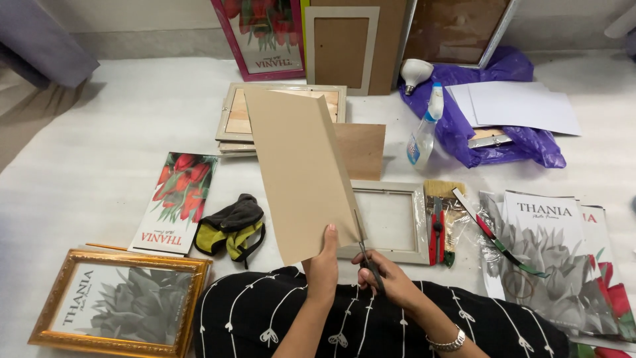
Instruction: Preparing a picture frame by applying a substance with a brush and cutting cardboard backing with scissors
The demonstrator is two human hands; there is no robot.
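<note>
My left hand [324,264] pinches the near edge of a long tan cardboard sheet [298,166], which it holds up at a tilt over the white surface. My right hand [391,278] grips a pair of scissors [366,252]; its blades touch the sheet's right edge near the bottom corner. Under the sheet lies a pale picture frame in clear wrap [394,222]. My lap, in black cloth with white line patterns [265,318], fills the bottom of the view.
A spray bottle [424,132], paintbrush [442,199] and red cutter [436,232] lie right of the frame. Flower prints [556,245] at right, a gold-framed print [119,301] and tulip print [177,199] at left, a dark and yellow cloth [232,225], stacked frames [232,122], purple bag [503,126].
</note>
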